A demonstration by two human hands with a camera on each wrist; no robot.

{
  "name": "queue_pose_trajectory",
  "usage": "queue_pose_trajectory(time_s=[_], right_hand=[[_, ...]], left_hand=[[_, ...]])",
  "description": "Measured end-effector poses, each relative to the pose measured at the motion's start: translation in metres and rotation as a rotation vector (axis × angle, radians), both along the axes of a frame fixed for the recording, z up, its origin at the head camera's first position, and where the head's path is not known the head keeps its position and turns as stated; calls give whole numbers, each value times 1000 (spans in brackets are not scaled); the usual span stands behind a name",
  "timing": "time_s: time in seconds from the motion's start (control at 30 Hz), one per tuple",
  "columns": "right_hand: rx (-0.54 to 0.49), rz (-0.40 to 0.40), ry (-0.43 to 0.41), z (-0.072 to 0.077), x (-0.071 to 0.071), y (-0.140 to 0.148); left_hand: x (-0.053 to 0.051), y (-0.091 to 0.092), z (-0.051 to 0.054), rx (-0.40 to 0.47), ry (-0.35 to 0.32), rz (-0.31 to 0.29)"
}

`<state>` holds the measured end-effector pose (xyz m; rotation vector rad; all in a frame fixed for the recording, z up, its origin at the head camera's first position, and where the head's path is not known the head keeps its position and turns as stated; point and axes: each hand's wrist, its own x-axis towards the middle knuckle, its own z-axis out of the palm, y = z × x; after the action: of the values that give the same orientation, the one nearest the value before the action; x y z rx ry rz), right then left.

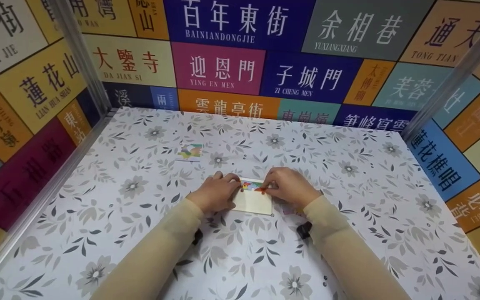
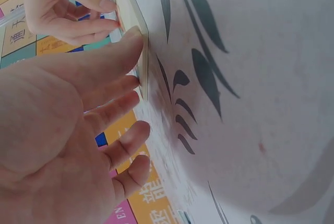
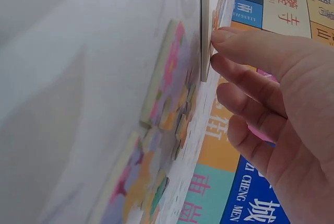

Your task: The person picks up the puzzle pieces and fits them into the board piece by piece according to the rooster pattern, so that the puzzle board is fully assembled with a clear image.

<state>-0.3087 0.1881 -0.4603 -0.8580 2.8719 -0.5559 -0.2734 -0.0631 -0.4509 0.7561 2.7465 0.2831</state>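
Observation:
A small cream puzzle board lies flat on the table, with a strip of colourful jigsaw pieces along its far edge. My left hand grips the board's left side; in the left wrist view its thumb presses on the board and the other fingers curve near the edge. At the far right corner, my right hand pinches an orange-red jigsaw piece between thumb and index finger, against the board. The fingertips hide most of that piece.
Beyond the left hand lies a colourful picture piece. Beside the board, near the right wrist, lie several loose jigsaw pieces, mostly hidden in the head view. Panels with printed signs surround the flower-patterned table.

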Motion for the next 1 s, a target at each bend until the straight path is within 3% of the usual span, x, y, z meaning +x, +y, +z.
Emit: queue_pose_trajectory(time_s=[0.23,0.4,0.7,1.0], right_hand=[[-15,-26,-22,-3,1,0],[-22,-48,7,-2,3,4],[-16,-149,53,3,7,29],[-44,-150,38,0,9,52]], left_hand=[[-6,-4,-1,40,-12,-13],[-6,-4,-2,45,2,-6],[-7,-6,3,79,-15,-11],[-8,-4,2,81,-43,6]])
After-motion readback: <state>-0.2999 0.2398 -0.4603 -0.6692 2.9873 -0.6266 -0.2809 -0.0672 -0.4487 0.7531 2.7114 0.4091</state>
